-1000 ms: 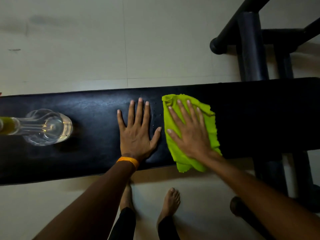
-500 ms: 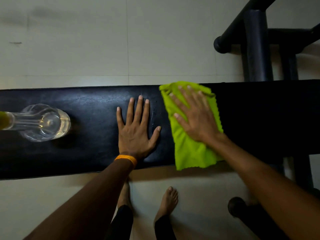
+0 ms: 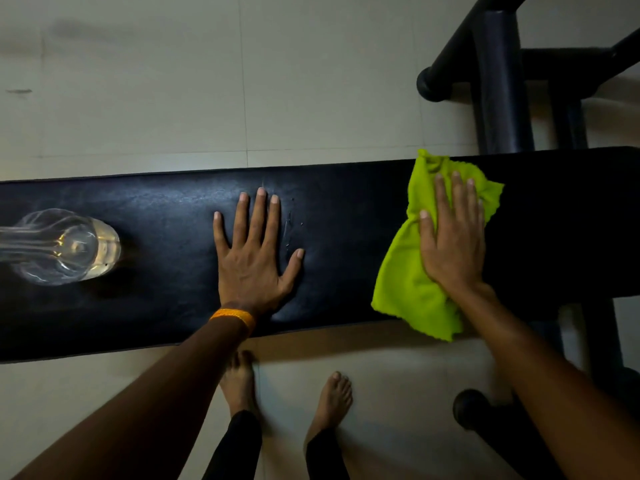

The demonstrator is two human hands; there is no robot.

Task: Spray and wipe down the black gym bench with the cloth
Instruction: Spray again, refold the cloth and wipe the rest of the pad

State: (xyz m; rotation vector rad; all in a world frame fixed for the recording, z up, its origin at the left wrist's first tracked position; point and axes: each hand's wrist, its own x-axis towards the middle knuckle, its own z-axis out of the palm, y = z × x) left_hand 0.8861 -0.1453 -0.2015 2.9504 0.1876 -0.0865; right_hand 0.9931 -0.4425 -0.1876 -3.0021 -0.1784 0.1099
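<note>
Fingers [image 3: 453,192] flat on green cloth [image 3: 405,289], black bench [image 3: 166,220]

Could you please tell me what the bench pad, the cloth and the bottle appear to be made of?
Bench pad: probably vinyl or leather, black, faint sheen and creases.
Cloth: lime-green, likely microfibre, with a fuzzy, frayed edge.
Bottle: clear plastic, apparently; see-through with bright glints.

One black bench [image 3: 346,209]. One lime-green cloth [image 3: 405,282]. One clear spray bottle [image 3: 65,247]. Two hands: left hand [image 3: 251,261], right hand [image 3: 452,240]. One orange wristband [image 3: 232,317]. Two bare feet [image 3: 332,400] were on floor.
</note>
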